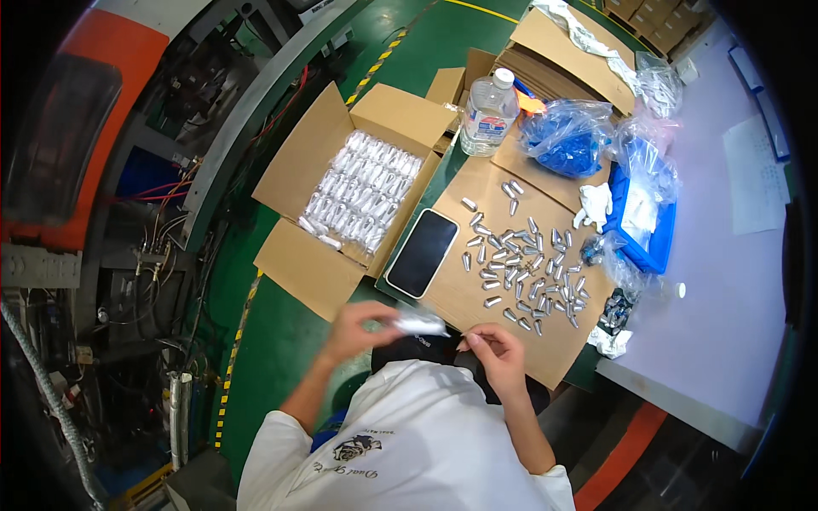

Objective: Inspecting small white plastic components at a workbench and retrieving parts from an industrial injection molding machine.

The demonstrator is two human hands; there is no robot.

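Observation:
My left hand holds a small clear plastic bag with a silvery piece inside, just above my lap. My right hand is close beside it, fingers pinched at the bag's right end. Ahead of my hands, several small silver metal cylinders lie scattered on a flat sheet of cardboard. To the left an open cardboard box is filled with rows of bagged silver pieces.
A black phone lies face up between box and cardboard sheet. A clear water bottle stands further back. Blue plastic bags, a blue tray, a white cloth and a white tabletop are right. Machinery with cables is left.

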